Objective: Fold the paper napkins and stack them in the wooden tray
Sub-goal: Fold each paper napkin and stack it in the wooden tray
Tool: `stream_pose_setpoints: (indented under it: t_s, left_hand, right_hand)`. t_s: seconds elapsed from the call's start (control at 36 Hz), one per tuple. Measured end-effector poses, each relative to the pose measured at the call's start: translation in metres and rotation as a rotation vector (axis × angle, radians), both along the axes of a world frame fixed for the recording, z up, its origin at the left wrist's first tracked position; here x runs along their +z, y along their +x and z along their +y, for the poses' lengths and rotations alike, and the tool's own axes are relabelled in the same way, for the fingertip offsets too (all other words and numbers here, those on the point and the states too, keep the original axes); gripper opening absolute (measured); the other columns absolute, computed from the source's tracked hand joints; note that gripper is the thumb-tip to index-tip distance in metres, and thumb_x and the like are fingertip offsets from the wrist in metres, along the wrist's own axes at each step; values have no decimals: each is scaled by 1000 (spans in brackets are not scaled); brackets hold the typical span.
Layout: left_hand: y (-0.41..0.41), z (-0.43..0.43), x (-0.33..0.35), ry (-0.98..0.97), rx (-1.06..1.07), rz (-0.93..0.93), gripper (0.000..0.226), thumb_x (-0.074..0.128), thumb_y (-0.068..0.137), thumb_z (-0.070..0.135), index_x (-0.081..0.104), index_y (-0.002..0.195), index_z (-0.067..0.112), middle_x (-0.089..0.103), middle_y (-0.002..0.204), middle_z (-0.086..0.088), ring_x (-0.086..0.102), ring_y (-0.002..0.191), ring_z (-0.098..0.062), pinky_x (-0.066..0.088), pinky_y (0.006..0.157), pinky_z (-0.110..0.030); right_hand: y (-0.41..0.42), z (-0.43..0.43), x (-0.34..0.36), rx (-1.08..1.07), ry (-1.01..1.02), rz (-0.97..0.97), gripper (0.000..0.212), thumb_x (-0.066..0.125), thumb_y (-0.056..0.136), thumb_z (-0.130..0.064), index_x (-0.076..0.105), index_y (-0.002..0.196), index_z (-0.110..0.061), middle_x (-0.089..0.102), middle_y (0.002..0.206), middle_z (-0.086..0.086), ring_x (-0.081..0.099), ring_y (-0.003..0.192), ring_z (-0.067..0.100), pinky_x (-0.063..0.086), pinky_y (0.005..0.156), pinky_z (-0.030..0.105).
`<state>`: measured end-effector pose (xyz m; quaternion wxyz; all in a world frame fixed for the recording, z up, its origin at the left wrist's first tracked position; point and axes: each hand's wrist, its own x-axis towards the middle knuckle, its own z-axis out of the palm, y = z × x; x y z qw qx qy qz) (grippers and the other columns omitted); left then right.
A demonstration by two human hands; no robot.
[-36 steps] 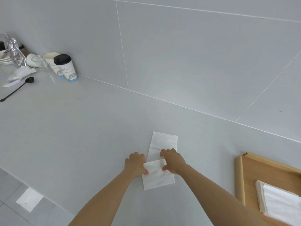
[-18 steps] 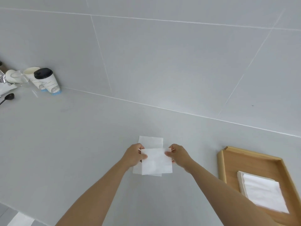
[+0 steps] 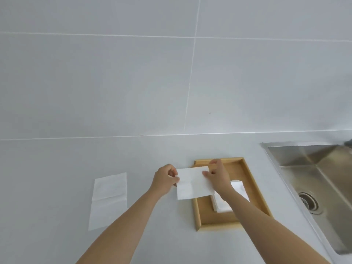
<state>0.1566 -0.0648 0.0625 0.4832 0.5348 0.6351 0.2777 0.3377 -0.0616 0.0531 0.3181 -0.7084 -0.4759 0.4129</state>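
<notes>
A folded white napkin (image 3: pixel 192 183) hangs in the air over the left rim of the wooden tray (image 3: pixel 253 187). My left hand (image 3: pixel 165 179) pinches its left edge and my right hand (image 3: pixel 217 175) pinches its right edge. Inside the tray lies a stack of folded napkins (image 3: pixel 222 205), partly hidden under my right forearm. An unfolded napkin (image 3: pixel 109 200) with a crease across its middle lies flat on the counter to the left of my left arm.
A steel sink (image 3: pixel 322 185) with a round drain (image 3: pixel 309 202) is set into the grey counter just right of the tray. A tiled wall (image 3: pixel 171 73) rises behind the counter.
Both hands lifted the folded napkin off the counter and carried it right to the tray. The view swung right; the cups left the frame and the sink appeared.
</notes>
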Motion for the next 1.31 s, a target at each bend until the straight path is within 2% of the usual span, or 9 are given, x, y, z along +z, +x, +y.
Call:
stream_pose_setpoints:
  t_s: [0.11,0.28,0.47,0.72,0.86,1.0,1.19,1.28,1.31]
  left_hand:
    - [44,3,-11,-2,-74,-2,29,58,79,-7,53,63,16,50,67,1,53,62,-14,53,68,-26]
    - [89,5,-29,-25,-160,70,16,66,78,2,56,83,14,48,71,9,51,76,-12,37,53,-5]
    - [118,1,-42,-40,-212,151,23,66,79,3,62,102,4,52,91,-2,50,85,-15,36,57,-9]
    - [123,-1,-52,-39,-268,264,31,62,83,1,61,114,2,53,93,-2,51,87,-13,37,61,-9]
    - [116,-1,-45,-41,-351,364,30,57,88,12,59,118,8,56,115,-10,54,103,-20,40,85,-22]
    - [92,9,-31,68,-355,472,46,52,92,25,43,137,18,45,139,-4,43,129,-20,37,106,-30]
    - [36,20,-8,192,-337,703,70,43,93,43,5,149,24,1,161,-5,0,149,-22,10,120,-38]
    - [8,20,-2,219,-332,768,73,40,94,45,-4,149,25,-11,160,-5,-9,149,-22,3,121,-40]
    - [-1,20,0,223,-325,792,73,39,94,46,-5,149,25,-13,160,-5,-11,148,-22,2,121,-41]
  right_hand:
    - [43,-4,-4,-42,-42,-7,10,54,89,-11,46,92,-16,42,69,-3,40,63,10,31,52,22]
    - [88,-10,-13,-59,-86,-61,27,49,90,-9,46,65,-19,42,67,-5,39,61,10,30,50,19]
    - [113,-14,-26,-68,-152,-110,25,42,87,3,62,102,-2,51,97,2,47,88,17,35,55,13]
    - [117,-15,-39,137,-227,-337,31,44,86,4,59,112,-5,49,102,3,46,90,17,41,74,25]
    - [113,-12,-32,245,-277,-458,27,50,90,-11,54,117,-9,41,131,6,49,89,17,47,79,27]
    - [102,-3,-8,236,-156,-540,37,47,93,-20,39,126,-8,33,139,11,41,123,29,44,93,37]
    - [66,8,21,431,-32,-710,64,39,98,-33,2,148,-18,-14,158,11,4,146,32,20,117,37]
    - [44,11,31,571,31,-831,41,36,100,-18,32,141,-21,-74,110,-6,-10,146,36,11,119,42]
    - [35,12,32,594,43,-835,41,36,101,-19,31,141,-21,-77,97,-11,-12,145,37,8,120,44]
